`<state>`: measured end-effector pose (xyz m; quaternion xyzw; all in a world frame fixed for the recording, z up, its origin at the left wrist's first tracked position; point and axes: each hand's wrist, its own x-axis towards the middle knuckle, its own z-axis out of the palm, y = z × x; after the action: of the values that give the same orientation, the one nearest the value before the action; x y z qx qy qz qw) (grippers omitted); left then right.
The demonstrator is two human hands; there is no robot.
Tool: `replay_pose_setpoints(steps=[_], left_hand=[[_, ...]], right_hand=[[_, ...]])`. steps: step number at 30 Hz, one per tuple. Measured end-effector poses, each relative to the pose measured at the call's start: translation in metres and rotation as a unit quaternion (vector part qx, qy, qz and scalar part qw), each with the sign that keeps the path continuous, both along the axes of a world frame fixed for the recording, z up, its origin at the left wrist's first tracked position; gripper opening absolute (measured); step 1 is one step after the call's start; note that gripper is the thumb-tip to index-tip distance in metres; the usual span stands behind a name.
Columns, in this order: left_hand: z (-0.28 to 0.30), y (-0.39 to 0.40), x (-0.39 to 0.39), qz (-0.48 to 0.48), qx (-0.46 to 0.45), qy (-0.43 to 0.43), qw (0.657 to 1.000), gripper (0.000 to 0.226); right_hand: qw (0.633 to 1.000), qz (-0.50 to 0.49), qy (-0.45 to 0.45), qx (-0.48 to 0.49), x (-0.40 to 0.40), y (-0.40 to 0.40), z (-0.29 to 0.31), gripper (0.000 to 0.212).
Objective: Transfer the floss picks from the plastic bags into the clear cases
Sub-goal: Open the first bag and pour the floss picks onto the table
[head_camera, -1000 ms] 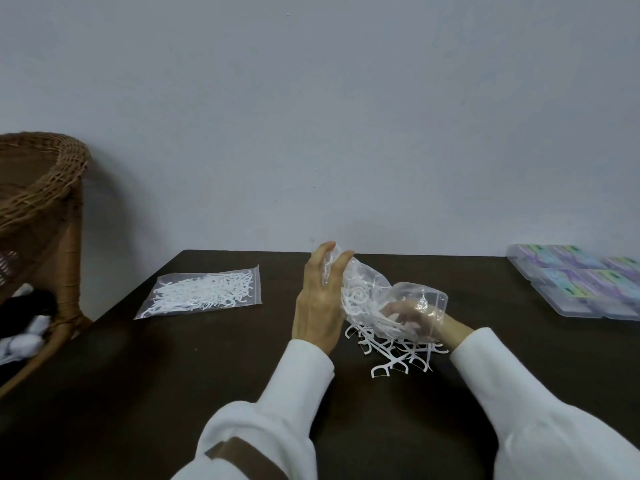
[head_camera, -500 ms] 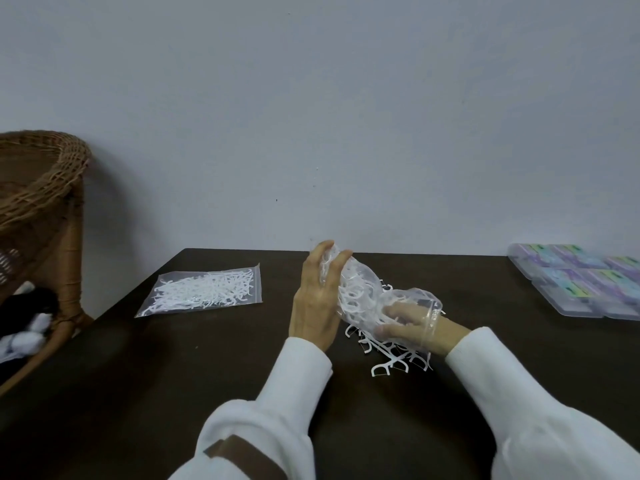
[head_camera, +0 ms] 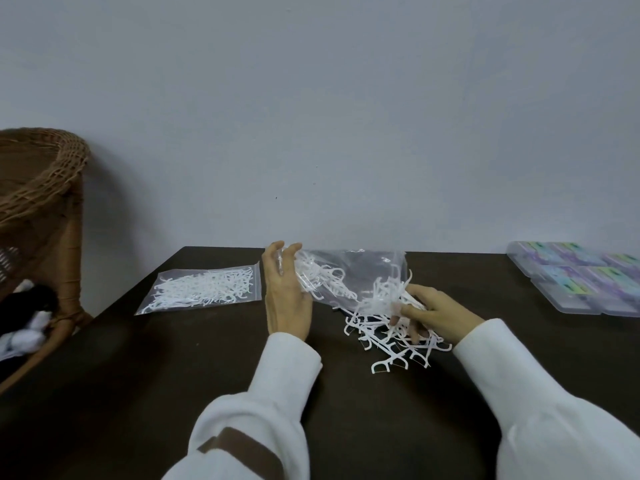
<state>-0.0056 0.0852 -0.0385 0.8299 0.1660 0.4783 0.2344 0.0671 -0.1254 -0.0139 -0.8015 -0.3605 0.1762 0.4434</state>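
The floss picks (head_camera: pixel 391 327) are spilling out of an open bag (head_camera: pixel 349 275) into a loose white heap on the dark table (head_camera: pixel 207 358), a few lying out toward the near edge of the pile. The left hand (head_camera: pixel 285 292) is gripping the bag's closed end, fingers curled into the plastic and lifting it so the mouth tips down to the right. The right hand (head_camera: pixel 429 313) is sitting at that mouth with its fingers curled into a bunch of picks, apparently raking them out.

They look feather-light, thin and stiff, and their hooked heads seem to be catching on one another, so I'd expect them to come away in tangled clumps rather than singly. Pinching a small bundle by the straight handles looks like the surest hold. The bag is soft and slippery, best held by its corners.

A second bag (head_camera: pixel 204 289), flat and full, is lying untouched just left of the left hand. The cases (head_camera: pixel 575 278) are sitting well apart at the table's far right, lids apparently closed. A wicker chair (head_camera: pixel 41 209) is standing off to the left.
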Motion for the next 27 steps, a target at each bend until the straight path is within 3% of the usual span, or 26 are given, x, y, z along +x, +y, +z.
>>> replay_pose_setpoints(steps=[6,10,13,17,27], left_hand=[[0.008,0.004,-0.007,0.055,-0.139,-0.023,0.989,0.066],[0.009,0.006,-0.006,0.1,-0.213,-0.052,0.97,0.062],[0.006,0.008,-0.003,0.104,-0.228,-0.041,0.967,0.062],[0.007,0.004,-0.002,0.093,-0.238,-0.019,0.967,0.064],[0.008,-0.01,-0.001,0.028,-0.226,0.001,0.974,0.07]], right_hand=[[0.993,-0.099,-0.009,0.059,0.01,-0.006,-0.003,0.01],[0.99,-0.127,-0.065,-0.014,0.017,-0.007,-0.007,0.003],[0.98,-0.132,-0.121,-0.09,0.017,-0.006,-0.01,0.027],[0.986,-0.123,-0.115,-0.003,0.016,-0.007,-0.008,0.037],[0.968,-0.161,-0.119,0.151,0.011,-0.004,-0.001,0.015]])
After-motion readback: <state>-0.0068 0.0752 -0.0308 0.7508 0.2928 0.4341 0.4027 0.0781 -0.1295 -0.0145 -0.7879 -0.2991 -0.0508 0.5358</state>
